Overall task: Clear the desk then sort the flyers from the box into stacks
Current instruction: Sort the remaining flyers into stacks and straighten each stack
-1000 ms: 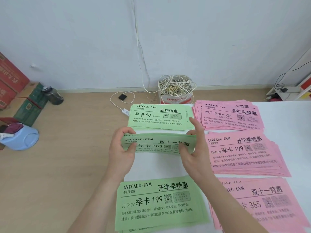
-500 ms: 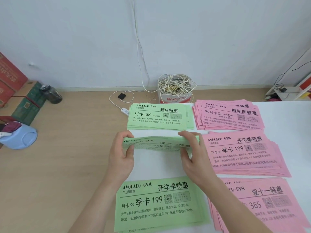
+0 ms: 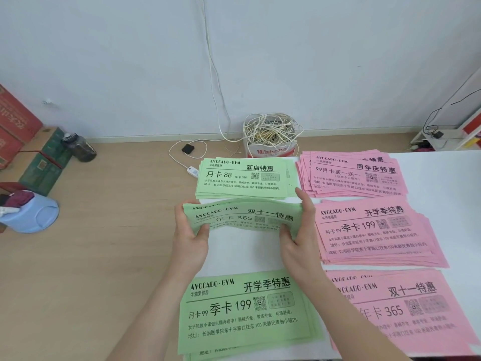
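Observation:
A bundle of green flyers printed 365 is held just above the white desk, bowed upward in the middle. My left hand grips its left end and my right hand grips its right end. Behind it lies a green stack marked 88; in front lies a green stack marked 199. To the right lie three pink stacks: far, middle and near.
A box of tangled white cables stands on the wooden floor behind the desk, with a power strip beside it. Cartons, a dark bottle and a blue tub sit at the left.
The bundle was turned edge-on half a second ago; now its printed face tilts back toward me and it bows up, with both hands still on its ends.

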Motion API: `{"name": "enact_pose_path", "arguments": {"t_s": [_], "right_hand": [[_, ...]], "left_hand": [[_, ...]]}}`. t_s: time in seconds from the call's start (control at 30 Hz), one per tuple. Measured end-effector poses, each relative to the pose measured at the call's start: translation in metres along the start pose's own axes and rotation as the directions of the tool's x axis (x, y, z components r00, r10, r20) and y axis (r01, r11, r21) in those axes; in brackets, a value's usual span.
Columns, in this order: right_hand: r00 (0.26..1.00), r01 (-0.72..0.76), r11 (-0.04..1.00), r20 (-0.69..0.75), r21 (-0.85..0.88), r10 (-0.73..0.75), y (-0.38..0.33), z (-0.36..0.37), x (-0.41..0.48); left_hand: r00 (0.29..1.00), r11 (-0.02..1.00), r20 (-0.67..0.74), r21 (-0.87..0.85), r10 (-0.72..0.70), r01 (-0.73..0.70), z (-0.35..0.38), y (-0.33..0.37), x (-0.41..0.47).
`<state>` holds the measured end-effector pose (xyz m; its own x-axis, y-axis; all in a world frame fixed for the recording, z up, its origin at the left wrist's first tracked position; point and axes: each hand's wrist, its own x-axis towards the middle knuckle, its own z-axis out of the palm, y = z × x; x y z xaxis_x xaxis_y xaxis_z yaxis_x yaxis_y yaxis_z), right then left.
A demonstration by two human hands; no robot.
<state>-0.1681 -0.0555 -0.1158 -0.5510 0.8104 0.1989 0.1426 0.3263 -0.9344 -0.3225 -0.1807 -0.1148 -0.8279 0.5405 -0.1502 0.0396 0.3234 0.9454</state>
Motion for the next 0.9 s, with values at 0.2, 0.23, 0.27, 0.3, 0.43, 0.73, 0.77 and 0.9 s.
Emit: {"name": "enact_pose_path", "arguments": {"t_s": [0.2,0.23,0.27,0.3,0.43,0.73,0.77,0.9], "right_hand": [[0.98,-0.132,0.968,0.118,-0.213,0.159,-0.012,-0.014,0.005],[0.969,-0.172,0.953,0.133,-0.248,0.21,-0.012,-0.014,0.005],[0.957,-0.206,0.933,0.137,-0.295,0.255,-0.012,-0.013,0.005],[0.95,-0.222,0.909,0.132,-0.353,0.284,-0.012,-0.011,0.006],[0.952,-0.185,0.8,0.098,-0.571,0.291,-0.012,-0.003,0.005],[0.947,-0.076,0.696,0.166,-0.714,0.274,-0.033,-0.04,-0.005],[0.934,-0.054,0.699,0.213,-0.713,0.288,-0.037,-0.048,-0.012],[0.875,0.014,0.685,0.341,-0.728,0.344,-0.045,-0.063,-0.05]], "left_hand": [[0.997,0.97,-0.042,0.234,-0.06,0.068,-0.011,0.009,-0.005],[0.997,0.95,-0.042,0.302,-0.068,0.077,-0.011,0.008,-0.008],[0.997,0.924,-0.042,0.374,-0.065,0.076,-0.011,0.006,-0.011],[0.998,0.899,-0.046,0.433,-0.049,0.064,-0.01,0.003,-0.013],[0.998,0.851,-0.063,0.525,0.001,0.032,-0.007,-0.005,-0.016],[0.991,0.824,-0.075,0.549,-0.114,0.136,-0.033,0.0,-0.039],[0.989,0.812,-0.059,0.565,-0.138,0.147,-0.04,0.0,-0.046],[0.967,0.821,0.028,0.535,-0.252,0.198,-0.055,-0.005,-0.084]]}}
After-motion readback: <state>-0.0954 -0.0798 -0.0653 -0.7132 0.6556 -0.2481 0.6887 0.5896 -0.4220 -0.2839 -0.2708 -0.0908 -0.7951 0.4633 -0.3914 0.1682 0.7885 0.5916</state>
